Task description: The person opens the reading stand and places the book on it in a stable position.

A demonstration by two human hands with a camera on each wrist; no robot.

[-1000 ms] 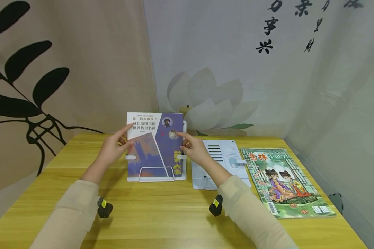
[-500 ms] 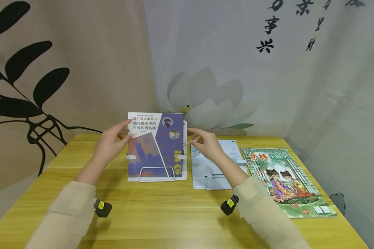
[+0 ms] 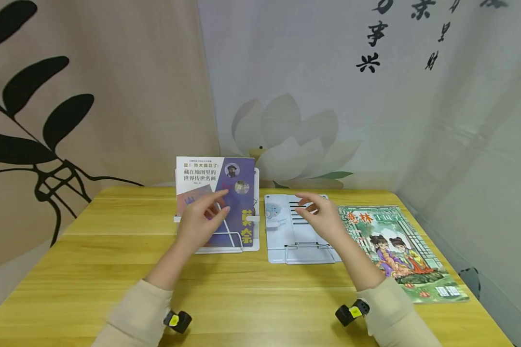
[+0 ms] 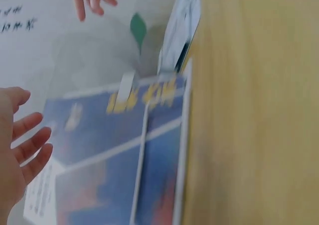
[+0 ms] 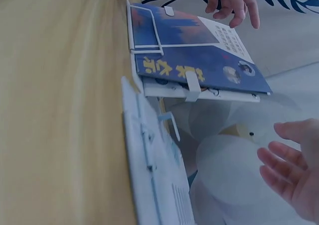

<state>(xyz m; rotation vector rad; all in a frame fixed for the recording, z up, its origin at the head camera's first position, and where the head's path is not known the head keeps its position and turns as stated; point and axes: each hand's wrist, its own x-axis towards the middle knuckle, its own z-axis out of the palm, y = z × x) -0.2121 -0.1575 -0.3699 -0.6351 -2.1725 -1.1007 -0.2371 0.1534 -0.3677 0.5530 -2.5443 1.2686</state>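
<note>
Pale curtains close off the scene behind a wood-grain table, with black leaves printed at upper left. Left of center in the frame, we see a person's left hand before a purple-and-white book; its fingers are loosely bent, thumb and forefinger apart, with nothing in their grasp, and the left wrist view shows it apart from the cover. The book leans back on a white stand, behind a wire rest at its foot and a clip at its right edge. We judge it light and fairly stiff, its smooth cover a little slippery, and best taken by both side edges above the clips, the wire likely to catch a straight pull forward.

At center, a faded lotus marks the curtain above a slotted second stand, which looks rigid and light, easiest to hold by its rim. Over it, right of center, the right hand hangs with fingers relaxed and parted, gripping nothing that we can see. Farthest right, below brushed characters, a green magazine lies flat, probably floppy and better lifted with support beneath.
</note>
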